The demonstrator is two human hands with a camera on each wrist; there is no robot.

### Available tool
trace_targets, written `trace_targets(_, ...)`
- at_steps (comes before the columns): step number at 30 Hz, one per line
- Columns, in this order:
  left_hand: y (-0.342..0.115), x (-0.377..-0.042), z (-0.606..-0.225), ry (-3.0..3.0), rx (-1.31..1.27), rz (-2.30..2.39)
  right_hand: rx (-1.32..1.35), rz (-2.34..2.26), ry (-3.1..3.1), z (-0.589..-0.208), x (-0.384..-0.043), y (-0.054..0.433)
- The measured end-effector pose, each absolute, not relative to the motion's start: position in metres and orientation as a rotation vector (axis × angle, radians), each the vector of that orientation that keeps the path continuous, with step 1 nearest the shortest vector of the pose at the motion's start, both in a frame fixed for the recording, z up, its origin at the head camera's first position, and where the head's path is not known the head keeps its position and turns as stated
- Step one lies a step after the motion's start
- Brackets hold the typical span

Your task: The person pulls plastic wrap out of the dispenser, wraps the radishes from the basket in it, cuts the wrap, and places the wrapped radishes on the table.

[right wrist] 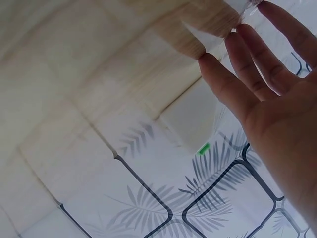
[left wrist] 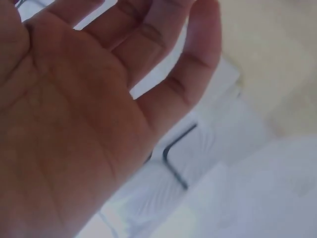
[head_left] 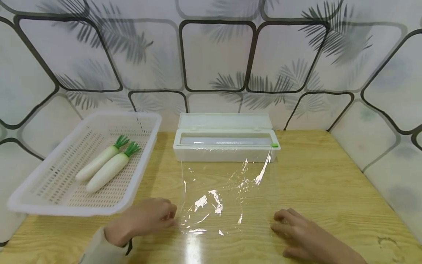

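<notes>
A sheet of clear plastic wrap (head_left: pixel 214 205) stretches toward me from a white dispenser box (head_left: pixel 227 154), over the wooden table. My left hand (head_left: pixel 148 218), its fingers bent, pinches the sheet's near left corner. At the near right corner my right hand (head_left: pixel 301 234) pinches the wrap. Palm and bent fingers of the left hand (left wrist: pixel 89 119) fill much of the left wrist view, where its fingertips are cut off at the top. The right wrist view has the right hand's fingertips (right wrist: pixel 237 30) along the edge of the film. The box's lid (head_left: pixel 225 121) stands raised, showing the roll (head_left: pixel 225 140) inside.
Left of the box, a white plastic basket (head_left: pixel 140 176) holds two white radishes (head_left: pixel 108 172) with green tops. A green slider (head_left: pixel 274 145) sits at the box's right end. Patterned cloth walls (head_left: pixel 217 58) close off the back and sides of the wooden table (head_left: pixel 316 176).
</notes>
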State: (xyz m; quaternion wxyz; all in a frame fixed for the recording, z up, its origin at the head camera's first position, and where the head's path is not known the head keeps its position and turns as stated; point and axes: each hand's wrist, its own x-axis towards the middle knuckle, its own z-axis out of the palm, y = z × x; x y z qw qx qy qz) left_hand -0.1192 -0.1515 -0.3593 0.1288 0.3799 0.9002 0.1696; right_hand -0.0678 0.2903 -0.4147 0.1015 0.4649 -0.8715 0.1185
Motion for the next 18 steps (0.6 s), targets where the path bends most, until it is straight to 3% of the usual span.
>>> trace_targets(9, -0.183, -0.123, -0.306, 2.755, 1.122, 0.570, 1.346, 0.358, -2.551, -0.418, -0.065, 0.288)
trace_targets(18, -0.219, -0.150, -0.262, 2.891, 1.053, 0.580, 1.342, 0.364, -2.580, -0.418, -0.065, 0.289)
